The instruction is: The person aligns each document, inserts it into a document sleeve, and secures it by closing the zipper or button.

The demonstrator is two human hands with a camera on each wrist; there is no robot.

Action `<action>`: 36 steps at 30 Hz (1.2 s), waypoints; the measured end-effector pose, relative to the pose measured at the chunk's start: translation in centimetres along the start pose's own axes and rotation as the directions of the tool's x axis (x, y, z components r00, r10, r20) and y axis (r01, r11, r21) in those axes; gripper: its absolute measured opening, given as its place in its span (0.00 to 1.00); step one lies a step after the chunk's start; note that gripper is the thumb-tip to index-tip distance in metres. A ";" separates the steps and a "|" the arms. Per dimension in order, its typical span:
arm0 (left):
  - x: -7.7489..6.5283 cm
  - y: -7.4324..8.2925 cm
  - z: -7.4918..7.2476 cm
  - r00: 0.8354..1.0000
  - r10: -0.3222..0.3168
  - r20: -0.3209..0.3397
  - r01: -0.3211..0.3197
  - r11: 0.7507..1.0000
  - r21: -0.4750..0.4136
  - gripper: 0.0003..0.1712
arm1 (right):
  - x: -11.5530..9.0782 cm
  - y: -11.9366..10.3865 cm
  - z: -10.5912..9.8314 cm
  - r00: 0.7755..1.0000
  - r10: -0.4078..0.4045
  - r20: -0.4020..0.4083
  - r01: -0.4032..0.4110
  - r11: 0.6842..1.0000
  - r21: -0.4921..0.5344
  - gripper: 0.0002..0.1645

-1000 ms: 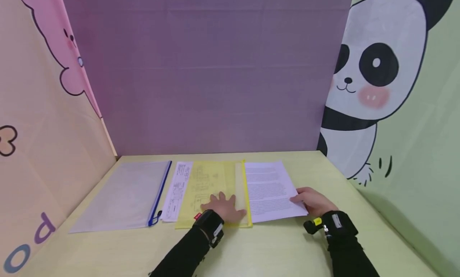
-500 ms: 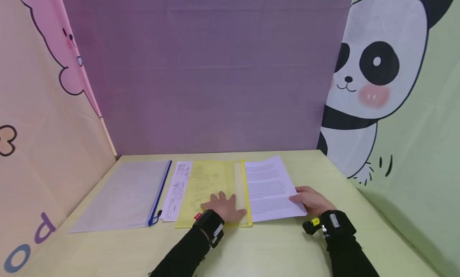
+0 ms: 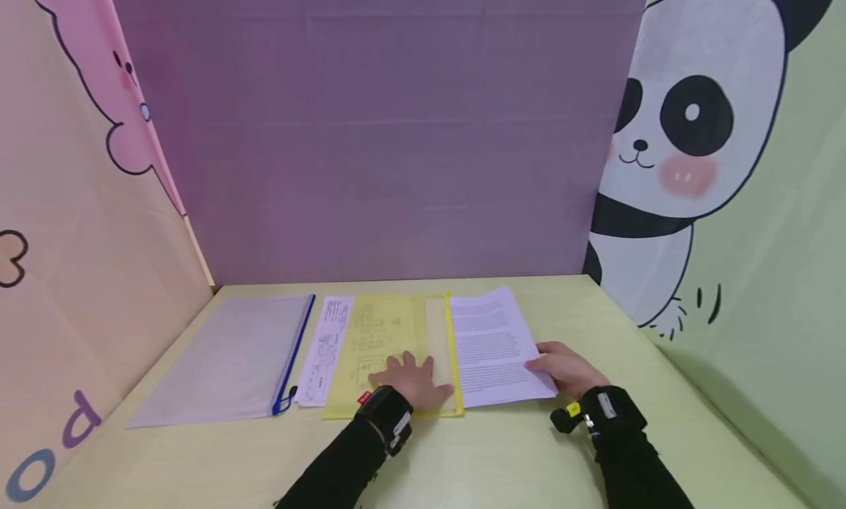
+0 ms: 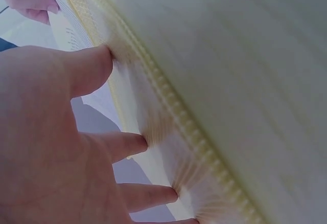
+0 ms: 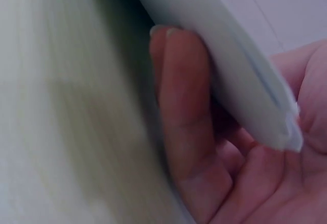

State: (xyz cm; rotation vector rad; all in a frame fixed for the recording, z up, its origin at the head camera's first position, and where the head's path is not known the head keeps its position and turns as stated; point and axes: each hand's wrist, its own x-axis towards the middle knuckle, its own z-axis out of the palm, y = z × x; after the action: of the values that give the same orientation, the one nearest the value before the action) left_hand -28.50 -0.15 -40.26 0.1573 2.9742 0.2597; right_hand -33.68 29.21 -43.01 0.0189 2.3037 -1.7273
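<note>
My left hand rests with spread fingers on the yellow translucent zip folder, pressing near its right side. In the left wrist view its fingertips touch the plastic beside the folder's zip edge. Printed sheets stick out from the folder's right side; how far they reach inside is hard to tell. My right hand pinches their right edge, thumb on top and fingers beneath. The right wrist view shows a small stack of paper between thumb and fingers, its edge raised off the table.
A clear zip folder with a blue zip edge lies at the left of the table. Between the folders, another printed sheet shows at the yellow folder's left. A purple panel stands behind the table, and printed walls flank it.
My right hand has moved slightly left with the printed sheets, whose far corner has risen and shifted left. The left hand and both folders have stayed in place.
</note>
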 end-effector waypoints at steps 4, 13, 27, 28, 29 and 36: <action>0.0 0.1 0.0 1.000 0.001 -0.002 -0.001 1.000 0.001 0.43 | 0.1 0.0 0.3 1.000 0.004 -0.027 -0.005 1.000 -0.025 0.33; 0.3 0.3 0.4 1.000 0.011 -0.026 -0.010 1.000 0.016 0.44 | 0.4 0.0 1.1 1.000 0.003 -0.009 -0.003 1.000 -0.019 0.31; 0.8 0.1 0.9 0.998 0.007 -0.060 -0.005 0.999 0.039 0.44 | 0.5 0.1 -0.2 1.000 0.025 0.004 -0.025 1.000 -0.005 0.30; 0.7 0.0 0.9 0.998 0.006 -0.062 -0.004 0.999 0.033 0.45 | 0.3 0.1 -0.4 0.999 0.036 -0.011 -0.036 0.999 -0.016 0.30; 0.6 0.0 0.8 0.998 0.003 -0.065 -0.001 1.000 0.026 0.46 | 0.1 0.1 -0.5 0.999 0.044 -0.024 -0.045 0.999 -0.024 0.31; 0.5 -0.7 0.8 0.997 -0.015 -0.075 0.014 1.000 -0.005 0.49 | -0.3 0.0 -1.1 0.996 0.071 -0.056 -0.073 0.997 -0.035 0.30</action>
State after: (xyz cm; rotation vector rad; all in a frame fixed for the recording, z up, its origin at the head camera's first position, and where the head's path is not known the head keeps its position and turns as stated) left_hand -28.92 -0.61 -41.19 0.1282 3.0478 0.2770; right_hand -33.62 30.26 -42.64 0.1418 2.3424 -1.6692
